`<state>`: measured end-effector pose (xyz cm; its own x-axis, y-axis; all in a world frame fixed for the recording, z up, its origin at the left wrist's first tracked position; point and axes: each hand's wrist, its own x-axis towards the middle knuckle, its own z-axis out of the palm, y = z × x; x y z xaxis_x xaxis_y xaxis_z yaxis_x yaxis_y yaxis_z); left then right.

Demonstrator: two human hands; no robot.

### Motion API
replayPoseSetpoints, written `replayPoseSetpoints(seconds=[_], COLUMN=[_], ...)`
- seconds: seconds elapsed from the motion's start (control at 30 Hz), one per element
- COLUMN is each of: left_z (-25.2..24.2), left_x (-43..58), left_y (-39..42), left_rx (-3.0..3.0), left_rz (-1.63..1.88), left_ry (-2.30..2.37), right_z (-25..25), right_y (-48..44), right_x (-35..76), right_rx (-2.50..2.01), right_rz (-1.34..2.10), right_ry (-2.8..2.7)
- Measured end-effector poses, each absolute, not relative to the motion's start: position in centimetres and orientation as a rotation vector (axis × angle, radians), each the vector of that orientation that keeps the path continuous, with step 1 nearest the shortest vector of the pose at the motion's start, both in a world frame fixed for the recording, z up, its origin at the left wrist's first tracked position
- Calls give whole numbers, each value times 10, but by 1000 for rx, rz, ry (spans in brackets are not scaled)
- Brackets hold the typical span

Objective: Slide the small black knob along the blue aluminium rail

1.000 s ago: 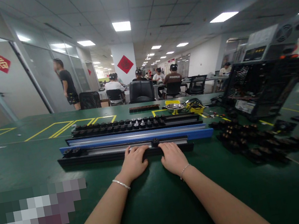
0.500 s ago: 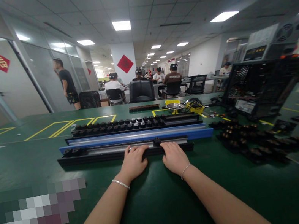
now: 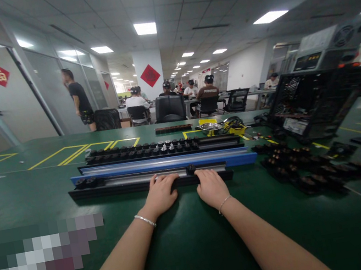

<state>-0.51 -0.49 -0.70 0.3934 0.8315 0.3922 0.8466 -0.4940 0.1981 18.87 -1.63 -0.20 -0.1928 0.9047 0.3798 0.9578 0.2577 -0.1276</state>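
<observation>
A long black rail [image 3: 120, 192] with a silvery channel lies crosswise on the table before me. My left hand [image 3: 162, 194] grips its near side, fingers bent over the top edge, thumb pointing right. My right hand [image 3: 211, 187] holds the rail farther right in the same way. At its index fingertip a small black part [image 3: 191, 169] sits in the channel, seemingly touching the finger. Two more black knob-like parts [image 3: 86, 183] sit at the channel's left end. Directly behind lies a blue rail [image 3: 237, 161]; my fingers partly hide the channel.
Behind the blue rail, another black rail [image 3: 220, 144] carries rows of black parts. On the right are a pile of dark parts [image 3: 305, 169] and an open computer case [image 3: 311, 107]. A yellow tray [image 3: 241, 132] with cables stands farther back. Several people sit beyond the table.
My right hand has shifted slightly right along the rail, and the small black part beside its fingertip has moved slightly right too. My left hand stays in place.
</observation>
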Motion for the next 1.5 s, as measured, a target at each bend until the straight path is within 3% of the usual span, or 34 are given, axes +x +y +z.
replayPoseSetpoints(seconds=[1.5], left_z=[-8], left_x=[-7], left_y=[-4], left_rx=[-2590], left_rz=[-700], left_ry=[-1561], right_z=[2], right_y=[-17], right_x=[201], right_rx=[-1858], right_rz=[-238], right_ry=[-2023])
